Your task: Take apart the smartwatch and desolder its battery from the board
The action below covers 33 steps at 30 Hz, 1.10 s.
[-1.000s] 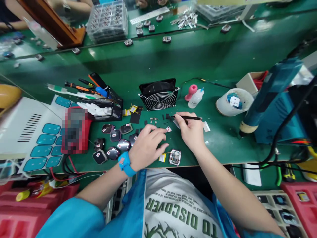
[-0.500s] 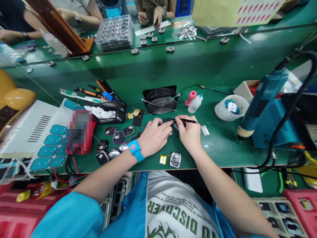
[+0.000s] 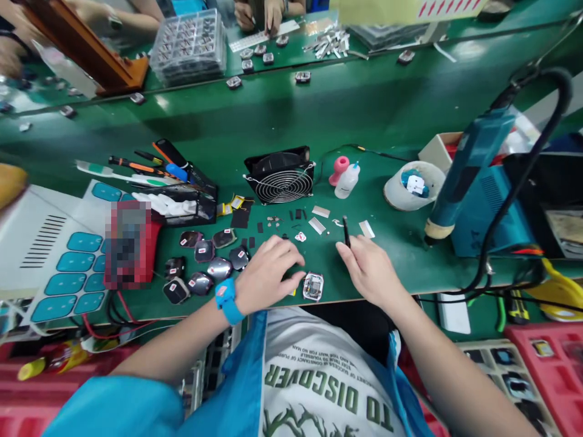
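Note:
My left hand (image 3: 268, 273), with a blue band at its wrist, is open, thumb and fingers apart. Its thumb tip comes close to a small open square device casing (image 3: 313, 286) with a circuit board inside, near the table's front edge. A yellow battery (image 3: 293, 292) shows partly beneath that hand. My right hand (image 3: 370, 267) is closed around slim black tweezers (image 3: 346, 230), held upright. Beyond the hands lie small black pads (image 3: 299, 214), white strips (image 3: 317, 226) and a white sticker with red marks (image 3: 300, 237).
Several dark device shells (image 3: 219, 267) lie left of my left hand. Farther back stand a fan (image 3: 280, 176), a clear bottle (image 3: 347, 181) and a white tub (image 3: 413, 185). A blue-green hand tool (image 3: 469, 176) hangs at right. Other people's hands (image 3: 259, 15) work across the table.
Both hands have drawn back from the small pads toward the table's front edge, apart from each other. The left opened beside the casing; the tweezers turned upright. The view shifted slightly.

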Motion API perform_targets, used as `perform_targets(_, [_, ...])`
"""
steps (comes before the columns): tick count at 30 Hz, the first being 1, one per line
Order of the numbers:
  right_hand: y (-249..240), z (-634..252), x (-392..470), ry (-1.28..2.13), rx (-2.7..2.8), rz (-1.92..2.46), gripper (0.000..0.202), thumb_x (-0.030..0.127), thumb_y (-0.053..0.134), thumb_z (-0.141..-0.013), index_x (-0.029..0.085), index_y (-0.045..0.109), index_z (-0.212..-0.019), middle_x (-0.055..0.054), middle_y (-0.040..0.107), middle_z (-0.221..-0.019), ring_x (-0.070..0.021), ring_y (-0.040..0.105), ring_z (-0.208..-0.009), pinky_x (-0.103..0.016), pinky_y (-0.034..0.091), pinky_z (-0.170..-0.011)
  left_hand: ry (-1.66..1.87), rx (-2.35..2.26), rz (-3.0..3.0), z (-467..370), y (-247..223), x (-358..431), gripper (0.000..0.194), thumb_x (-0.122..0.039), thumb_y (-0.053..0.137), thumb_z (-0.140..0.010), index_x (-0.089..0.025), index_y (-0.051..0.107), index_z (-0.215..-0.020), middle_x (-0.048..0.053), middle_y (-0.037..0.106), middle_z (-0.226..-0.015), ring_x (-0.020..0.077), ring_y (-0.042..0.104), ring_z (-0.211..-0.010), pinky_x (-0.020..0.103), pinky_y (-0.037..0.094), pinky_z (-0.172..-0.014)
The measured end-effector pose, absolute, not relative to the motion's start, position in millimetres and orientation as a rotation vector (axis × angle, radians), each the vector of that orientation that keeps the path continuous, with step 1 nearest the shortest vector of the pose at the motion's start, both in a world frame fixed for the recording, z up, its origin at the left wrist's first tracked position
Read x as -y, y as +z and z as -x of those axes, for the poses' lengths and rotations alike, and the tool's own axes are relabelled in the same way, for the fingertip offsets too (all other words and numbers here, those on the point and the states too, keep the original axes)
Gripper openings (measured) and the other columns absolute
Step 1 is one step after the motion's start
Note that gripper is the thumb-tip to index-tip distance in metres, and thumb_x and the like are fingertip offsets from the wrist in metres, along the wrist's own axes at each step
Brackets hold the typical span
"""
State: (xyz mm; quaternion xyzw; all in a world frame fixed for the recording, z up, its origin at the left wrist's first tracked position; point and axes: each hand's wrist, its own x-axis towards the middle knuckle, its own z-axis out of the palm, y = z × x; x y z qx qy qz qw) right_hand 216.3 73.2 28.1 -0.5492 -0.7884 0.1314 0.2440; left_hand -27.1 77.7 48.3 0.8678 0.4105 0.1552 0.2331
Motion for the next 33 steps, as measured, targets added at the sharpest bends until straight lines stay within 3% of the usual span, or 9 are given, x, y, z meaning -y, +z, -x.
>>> perform_targets(4, [26, -231, -66, 0.028, 2.465, 1.575, 0.05, 0.038, 0.03, -0.11, 0.021, 0.056, -0.07, -0.006, 0.06, -0.058, -0.0225, 0.052, -0.065, -0.035, 0.032, -0.066, 0.333, -1.193, -2.352, 27, 40, -57, 0.006, -0.023, 0.063, -0.095, -0.019, 0.067, -0.098, 0.005, 0.063, -0.096, 0.0231, 0.053, -0.092, 0.038, 0.046, -0.082])
perform_targets(12, [25, -235, -64, -0.037, 2.433, 1.613, 0.05, 0.043, 0.033, -0.109, 0.021, 0.057, -0.071, -0.006, 0.058, -0.061, -0.0211, 0.051, -0.061, -0.034, 0.028, -0.06, 0.469, -1.311, -2.303, 14, 35, -47, 0.011, -0.018, 0.057, -0.099, -0.02, 0.065, -0.092, 0.004, 0.068, -0.095, 0.0224, 0.057, -0.093, 0.039, 0.042, -0.081])
perform_targets(18, [41, -231, -52, 0.235, 2.202, 1.551, 0.046, 0.042, 0.032, -0.11, 0.021, 0.059, -0.08, -0.005, 0.061, -0.077, -0.0174, 0.054, -0.061, -0.032, 0.038, -0.057, 0.575, -1.279, -2.203, 13, 44, -47, 0.011, -0.017, 0.058, -0.098, -0.02, 0.069, -0.099, 0.005, 0.071, -0.1, 0.0218, 0.062, -0.095, 0.039, 0.049, -0.086])
perform_targets(21, [59, -218, -41, 0.626, 2.023, 1.257, 0.024, 0.03, 0.045, -0.107, 0.021, 0.061, -0.092, -0.004, 0.064, -0.085, -0.0164, 0.062, -0.074, -0.028, 0.05, -0.066, 0.71, -1.172, -2.124, 12, 54, -47, 0.015, -0.019, 0.063, -0.099, -0.021, 0.072, -0.109, 0.005, 0.073, -0.106, 0.0197, 0.066, -0.098, 0.034, 0.054, -0.088])
perform_targets(24, [69, -202, -29, 0.905, 1.875, 1.001, 0.006, 0.02, 0.058, -0.102, 0.022, 0.064, -0.101, -0.003, 0.067, -0.088, -0.0145, 0.066, -0.079, -0.026, 0.055, -0.071, 0.749, -1.02, -2.031, 11, 63, -47, 0.014, -0.018, 0.064, -0.098, -0.022, 0.074, -0.108, 0.003, 0.076, -0.1, 0.0167, 0.069, -0.091, 0.027, 0.056, -0.081])
perform_targets(30, [62, -187, -18, 0.944, 1.811, 1.008, 0.006, 0.018, 0.064, -0.099, 0.022, 0.069, -0.1, -0.001, 0.066, -0.084, -0.0124, 0.064, -0.072, -0.024, 0.056, -0.064, 0.684, -0.929, -1.941, 8, 65, -46, 0.008, -0.024, 0.069, -0.096, -0.021, 0.075, -0.101, 0.0, 0.072, -0.082, 0.0132, 0.068, -0.072, 0.022, 0.052, -0.065])
perform_targets(33, [60, -199, -20, 0.973, 1.821, 1.037, 0.014, 0.022, 0.066, -0.097, 0.024, 0.069, -0.111, -0.003, 0.069, -0.088, -0.0147, 0.066, -0.073, -0.027, 0.057, -0.062, 0.687, -0.948, -1.935, 6, 61, -46, 0.01, -0.021, 0.065, -0.097, -0.022, 0.076, -0.098, 0.0, 0.071, -0.078, 0.0136, 0.067, -0.071, 0.022, 0.052, -0.064])
